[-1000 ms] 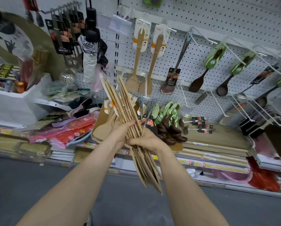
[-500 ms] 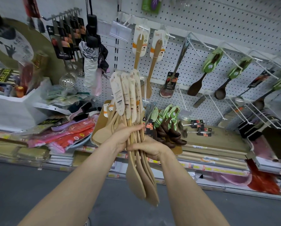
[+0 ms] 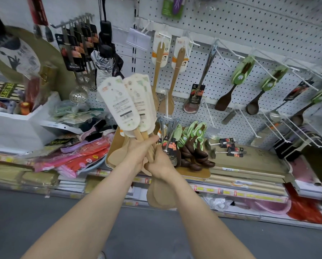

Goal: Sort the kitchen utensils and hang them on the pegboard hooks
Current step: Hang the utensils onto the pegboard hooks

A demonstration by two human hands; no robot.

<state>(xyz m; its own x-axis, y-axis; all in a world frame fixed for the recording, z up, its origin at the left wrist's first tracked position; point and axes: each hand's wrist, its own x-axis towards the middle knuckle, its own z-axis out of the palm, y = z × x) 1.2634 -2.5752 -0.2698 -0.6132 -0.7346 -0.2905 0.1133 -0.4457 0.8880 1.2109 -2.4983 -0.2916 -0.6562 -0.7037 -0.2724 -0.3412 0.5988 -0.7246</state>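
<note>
Both hands, left hand (image 3: pixel 137 152) and right hand (image 3: pixel 161 162), clamped together round wooden spatulas (image 3: pixel 130 107) mid-handle, before pegboard (image 3: pixel 249 34). Likely light, stiff, smooth; hold handles, hang by card holes.

Single head-worn wide-angle view, facing forward and down, close to the white perforated metal pegboard (image 3: pixel 240 34), floor below it

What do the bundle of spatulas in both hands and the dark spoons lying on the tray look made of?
Bundle of spatulas: pale, matte, likely unfinished wood or bamboo, with white printed card sleeves on the handles. Dark spoons: deep brown with a slight sheen, probably stained or lacquered wood.
</note>
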